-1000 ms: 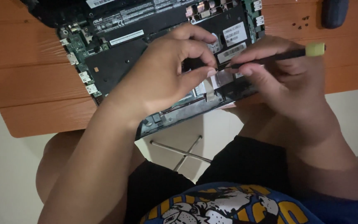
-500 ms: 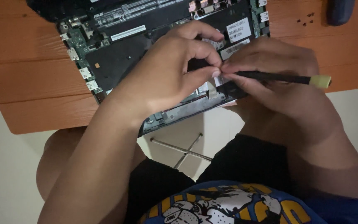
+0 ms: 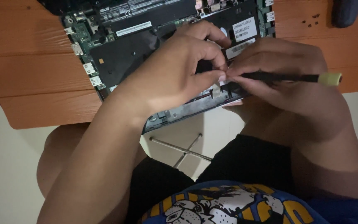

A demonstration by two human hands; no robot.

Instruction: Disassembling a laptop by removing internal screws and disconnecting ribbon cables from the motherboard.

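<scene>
The opened laptop (image 3: pixel 146 54) lies bottom-up on the orange desk (image 3: pixel 34 83). The left hand (image 3: pixel 179 74) pinches a small part near its front edge; the right hand (image 3: pixel 286 83) grips a thin black tool (image 3: pixel 286 77). The prying step seems underway, and calls for a gentle, steady tip.

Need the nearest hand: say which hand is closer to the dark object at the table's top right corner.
Right. The right hand lies below-left of the dark object; the left hand is farther left, over the opened laptop.
</scene>
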